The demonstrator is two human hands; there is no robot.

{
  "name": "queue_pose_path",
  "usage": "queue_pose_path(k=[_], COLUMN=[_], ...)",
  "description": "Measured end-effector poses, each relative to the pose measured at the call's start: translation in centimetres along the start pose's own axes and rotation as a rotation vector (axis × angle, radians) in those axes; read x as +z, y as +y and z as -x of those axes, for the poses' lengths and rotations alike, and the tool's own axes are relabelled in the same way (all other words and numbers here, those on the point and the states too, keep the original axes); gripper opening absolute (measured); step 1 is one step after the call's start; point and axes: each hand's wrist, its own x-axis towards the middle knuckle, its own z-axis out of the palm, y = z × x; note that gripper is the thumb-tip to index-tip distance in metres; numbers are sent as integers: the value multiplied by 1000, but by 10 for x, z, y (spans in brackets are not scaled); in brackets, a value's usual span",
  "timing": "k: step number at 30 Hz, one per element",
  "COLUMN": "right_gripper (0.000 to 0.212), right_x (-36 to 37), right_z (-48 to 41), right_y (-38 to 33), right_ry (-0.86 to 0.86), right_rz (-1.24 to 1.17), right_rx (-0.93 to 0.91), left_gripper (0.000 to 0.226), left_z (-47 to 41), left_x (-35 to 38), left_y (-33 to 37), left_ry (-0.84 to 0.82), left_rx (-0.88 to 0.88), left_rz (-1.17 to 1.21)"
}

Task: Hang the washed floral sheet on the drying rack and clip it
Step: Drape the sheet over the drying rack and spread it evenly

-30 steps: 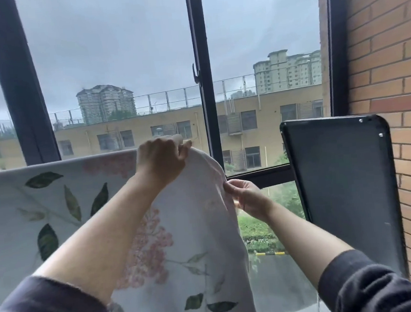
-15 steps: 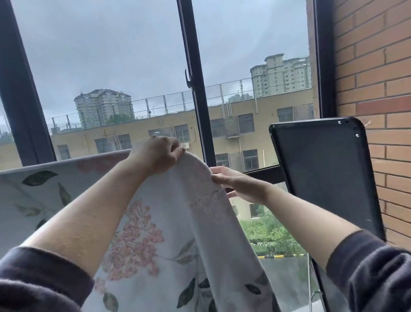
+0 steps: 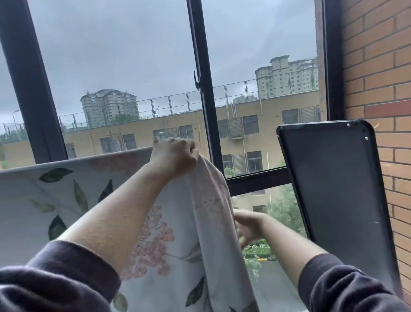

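Window (image 3: pixel 200 45), dark-framed, from 9 to 2 o'clock. Brick wall (image 3: pixel 389 67), 3 o'clock edge. Floral sheet (image 3: pixel 19 207), 9 to 6 o'clock, top edge drawn straight across, right end falling in folds. Black panel (image 3: pixel 338 194), 4 o'clock, tilted, just beside the wall. Left hand (image 3: pixel 175 157), centre, fingers curled, gripping the sheet's top corner. Right hand (image 3: pixel 250 226), 5 o'clock of it, against the sheet's hanging side edge; fingers partly hidden by cloth, grip cannot be told.
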Motion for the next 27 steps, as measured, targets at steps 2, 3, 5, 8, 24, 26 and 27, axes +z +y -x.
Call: queue_pose_path(k=[2, 3, 5, 8, 24, 26, 27], right_gripper=[71, 64, 38, 23, 13, 18, 23], right_x=[14, 23, 35, 39, -43, -40, -38], right_z=[-9, -7, -3, -10, 35, 34, 33], right_y=[17, 22, 25, 26, 96, 110, 114], right_ry=[-101, -128, -140, -106, 354, 346, 328], right_rz=[39, 12, -107, -138, -188, -188, -195], right_rx=[102, 118, 55, -81, -201, -120, -59], left_gripper=[25, 25, 28, 40, 27, 31, 30], left_z=[1, 3, 5, 6, 13, 19, 20], left_x=[6, 9, 14, 19, 109, 122, 129], left_y=[8, 12, 17, 25, 121, 124, 122], left_ry=[33, 38, 26, -62, -1020, -982, -901], left_rx=[5, 22, 78, 197, 133, 179, 229], left_rz=[-56, -81, -163, -399, -619, -416, -299])
